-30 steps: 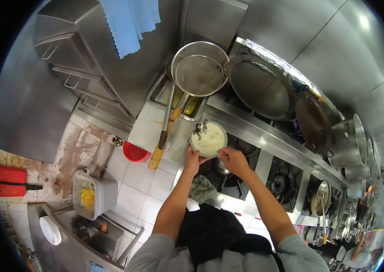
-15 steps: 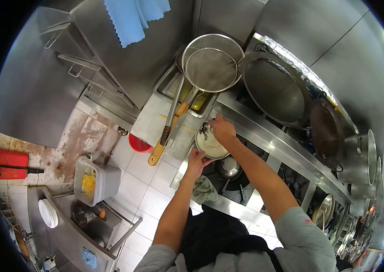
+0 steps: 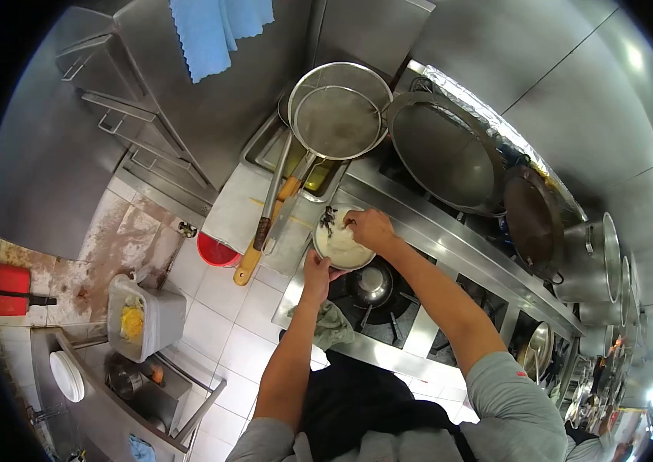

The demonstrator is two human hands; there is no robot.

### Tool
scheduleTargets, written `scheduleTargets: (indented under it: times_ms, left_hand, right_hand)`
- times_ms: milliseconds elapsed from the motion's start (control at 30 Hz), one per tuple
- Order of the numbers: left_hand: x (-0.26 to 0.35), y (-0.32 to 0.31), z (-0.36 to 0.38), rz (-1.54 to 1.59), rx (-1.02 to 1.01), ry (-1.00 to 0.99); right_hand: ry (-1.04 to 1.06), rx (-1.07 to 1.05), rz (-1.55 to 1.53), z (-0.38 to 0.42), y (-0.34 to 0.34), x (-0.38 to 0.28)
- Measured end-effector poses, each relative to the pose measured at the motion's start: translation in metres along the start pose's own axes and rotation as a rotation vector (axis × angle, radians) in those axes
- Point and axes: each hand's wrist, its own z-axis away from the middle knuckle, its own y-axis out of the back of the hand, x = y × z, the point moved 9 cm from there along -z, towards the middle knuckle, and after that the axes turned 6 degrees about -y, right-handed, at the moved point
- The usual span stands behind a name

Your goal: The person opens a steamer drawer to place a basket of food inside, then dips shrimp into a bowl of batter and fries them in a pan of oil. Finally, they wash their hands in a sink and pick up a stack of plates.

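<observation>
My left hand (image 3: 317, 276) grips the near rim of a round bowl (image 3: 344, 248) and holds it over the front of the stove. Pale, cream-coloured food fills the bowl, with dark shreds (image 3: 327, 221) lying at its far left side. Above the bowl's far right edge is my right hand (image 3: 373, 232), its fingertips pinched together and pointing down at the food. What those fingers hold, if anything, is too small to make out. Just below the bowl, a metal ladle or small pan (image 3: 371, 285) rests on the burner.
Two long-handled strainers (image 3: 339, 119) lie over a metal tray (image 3: 253, 150) at the upper left. Woks (image 3: 450, 158) and tall pots (image 3: 590, 258) line the back right. A green cloth (image 3: 330, 325) hangs at the stove's front edge. Below the counter sits a red bucket (image 3: 217, 251).
The view has shifted slightly, so everything sits further left. My right hand has moved from the dark shreds toward the bowl's right side. My left hand still holds the bowl.
</observation>
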Motion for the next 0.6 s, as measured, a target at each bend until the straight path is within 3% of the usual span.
scheduleTargets:
  times_ms: [233, 333, 433, 500, 600]
  left_hand:
    - [0.014, -0.025, 0.006, 0.062, -0.004, -0.009]
    - [0.02, -0.039, 0.005, 0.066, -0.01, 0.003]
    - [0.024, -0.05, 0.007, 0.008, -0.019, 0.017]
    - [0.029, -0.058, 0.009, 0.017, -0.03, 0.03]
    - [0.036, -0.067, 0.015, 0.041, -0.041, 0.036]
  right_hand:
    - [0.067, 0.077, -0.083, 0.02, 0.029, -0.005]
    - [0.083, 0.14, -0.254, 0.017, 0.042, 0.001]
    - [0.146, 0.101, -0.094, 0.02, 0.042, -0.006]
    - [0.249, 0.102, 0.172, 0.032, 0.044, -0.023]
    - [0.236, 0.098, 0.274, 0.033, 0.043, -0.021]
